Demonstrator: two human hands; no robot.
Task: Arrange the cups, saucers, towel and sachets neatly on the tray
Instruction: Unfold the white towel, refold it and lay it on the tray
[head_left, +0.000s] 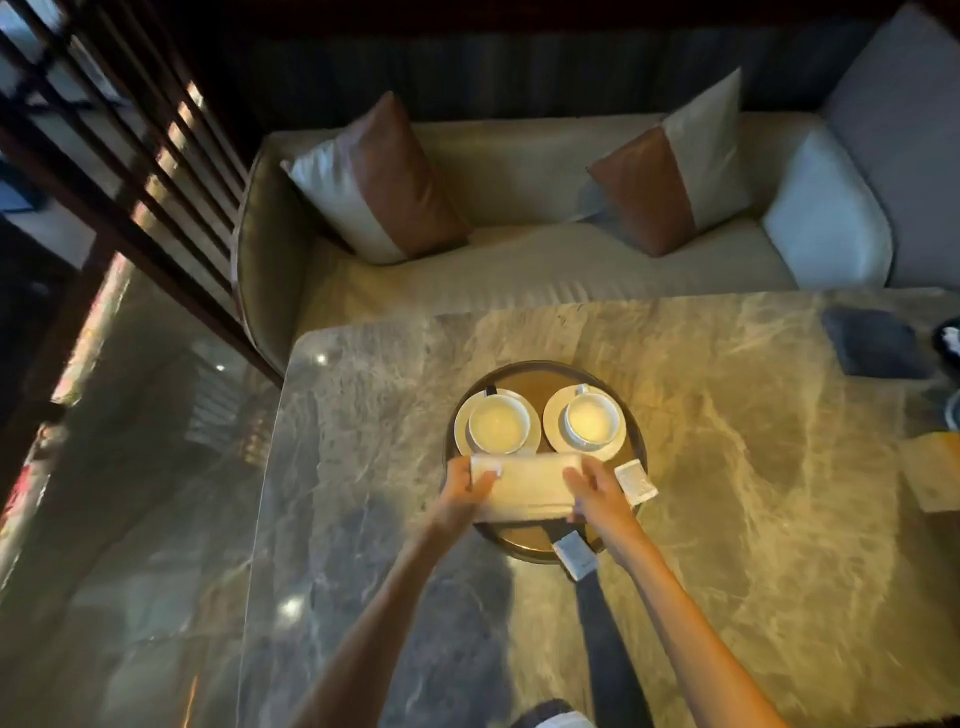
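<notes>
Already both cups sit on saucers at the tray's (545, 370) far side; left hand (464, 486) and right hand (597, 491) pinch the folded towel (530, 486), two sachets (635, 481) overhanging the rim.

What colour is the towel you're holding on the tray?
The towel is plain white or cream, tinted yellowish by warm light; the head view shows it.
</notes>
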